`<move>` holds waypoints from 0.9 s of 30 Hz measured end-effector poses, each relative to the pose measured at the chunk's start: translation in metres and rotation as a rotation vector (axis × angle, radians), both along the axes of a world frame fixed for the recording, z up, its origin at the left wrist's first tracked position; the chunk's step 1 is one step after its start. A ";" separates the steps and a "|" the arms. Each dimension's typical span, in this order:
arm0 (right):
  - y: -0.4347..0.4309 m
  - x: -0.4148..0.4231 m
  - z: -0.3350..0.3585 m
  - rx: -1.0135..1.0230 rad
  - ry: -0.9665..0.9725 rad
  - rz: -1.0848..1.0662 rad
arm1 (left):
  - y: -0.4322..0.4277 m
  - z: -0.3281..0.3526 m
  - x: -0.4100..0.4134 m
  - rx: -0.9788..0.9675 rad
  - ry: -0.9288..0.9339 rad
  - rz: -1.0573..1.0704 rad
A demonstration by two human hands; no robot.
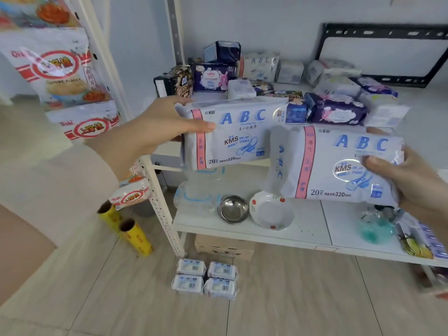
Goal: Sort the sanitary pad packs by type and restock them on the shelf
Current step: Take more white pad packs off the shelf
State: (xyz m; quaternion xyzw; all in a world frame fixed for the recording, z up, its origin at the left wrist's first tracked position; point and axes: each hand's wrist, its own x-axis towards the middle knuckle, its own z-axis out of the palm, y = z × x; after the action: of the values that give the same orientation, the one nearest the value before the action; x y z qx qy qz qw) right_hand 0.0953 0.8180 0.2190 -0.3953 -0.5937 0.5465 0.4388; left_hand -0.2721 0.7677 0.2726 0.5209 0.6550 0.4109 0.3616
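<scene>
1. A white metal shelf rack [160, 202] stands against a pale grey wall, on a light wood-pattern floor [303, 301]. A black metal frame [385, 32] leans on the wall behind the upper board.
2. The left hand [155, 127] grips the left end of an ABC pad pack [232, 139], with the thumb on the printed front and the other fingers behind it.
3. The right hand [417, 183] grips the right end of a second ABC pad pack [339, 166], also with the thumb on the front.
4. Both packs are white with a pink stripe and show the same print, "KMS", "20" and "320mm". They are held in the air in front of the upper board, the left one higher. Their near ends overlap in the view; I cannot tell if they touch.
5. On the upper board many pad packs lie mixed: a dark purple pack [337, 112], a dark blue pack with a rabbit [213, 77], another white ABC pack [259, 65] at the back, and more white ones.
6. On the lower board stand a steel bowl [233, 209] and, just beside it, a white flowered dish [271, 212].
7. On the floor, four small white packs [206, 278] lie in a square before a cardboard box [224, 246]. Two yellow film rolls [135, 235] are to the left.
8. Snack bags [58, 71] hang on the left.
</scene>
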 end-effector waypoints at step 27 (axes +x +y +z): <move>-0.187 -0.149 -0.100 -0.463 0.023 -0.112 | -0.134 -0.127 -0.147 -0.216 -0.014 -0.112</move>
State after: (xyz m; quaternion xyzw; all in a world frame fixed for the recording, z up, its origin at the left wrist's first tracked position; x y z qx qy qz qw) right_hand -0.0541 0.6308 0.1189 -0.5117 -0.4247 0.6471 0.3729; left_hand -0.4192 0.6338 0.1456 0.5118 0.6626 0.3208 0.4428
